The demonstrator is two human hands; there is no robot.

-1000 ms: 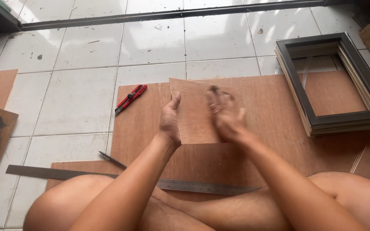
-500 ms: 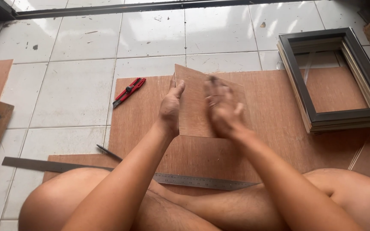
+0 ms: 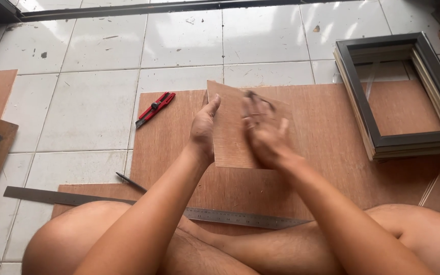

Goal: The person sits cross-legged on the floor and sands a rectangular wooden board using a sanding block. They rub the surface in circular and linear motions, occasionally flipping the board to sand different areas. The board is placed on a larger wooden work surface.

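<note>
At the bottom of the frame the person sits cross-legged on the floor, bare knees filling the lower edge. Just beyond the knees a long steel ruler [image 3: 240, 218] lies across a large brown board [image 3: 327, 168], and a dark pencil [image 3: 131, 182] rests near the board's lower left corner.

In the middle of the frame both hands are up on a small cut panel [image 3: 230, 137] of the same brown wood, held tilted above the large board. The left hand [image 3: 203, 133] is clamped on the panel's left edge, thumb pointing up along it. The right hand [image 3: 263, 133] lies flat against the panel's face with fingers spread; it is blurred, so whether it grips or only rubs the surface I cannot tell.

The panel is already a separate piece, so the cutting looks done; it has not been placed in any frame.

Further off, a red utility knife [image 3: 155, 109] lies at the board's upper left corner, half on the white tiles [image 3: 92, 107]. At the upper right a stack of dark picture frames [image 3: 362, 107] sits on the board, open in the middle.
</note>
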